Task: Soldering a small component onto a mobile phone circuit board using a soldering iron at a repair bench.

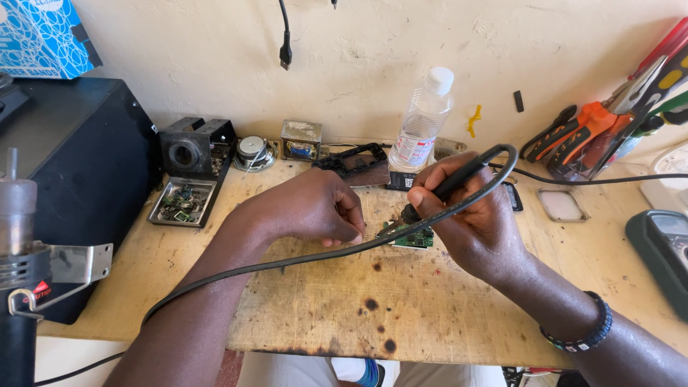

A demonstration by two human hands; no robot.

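The right hand (469, 218) has its fingers clamped around the black handle of a soldering iron (448, 188), whose tip points down at a small green circuit board (414, 238) lying on the scorched plywood worktop (401, 301) between the two hands. The left hand (312, 208) rests just beside the board, fingers curled together with the fingertips pinched near the board's left edge; what they pinch is too small to tell. The iron's black cable (301, 259) loops over the right hand, then runs across the worktop in front of the left forearm, crossing the near approach to the board. Behind the hands, against the wall, stand a clear plastic water bottle with a white cap (423, 122), a black plastic frame (355, 163), a small grey metal transformer (301, 140), a round speaker (252, 152) and a black open housing (195, 147) above a metal tray of small parts (180, 202). A large black box (79, 165) sits at the left, a hot-air gun (18, 251) at the near left edge. To the right lie orange-handled pliers (584, 129) and a dark green multimeter (663, 251).
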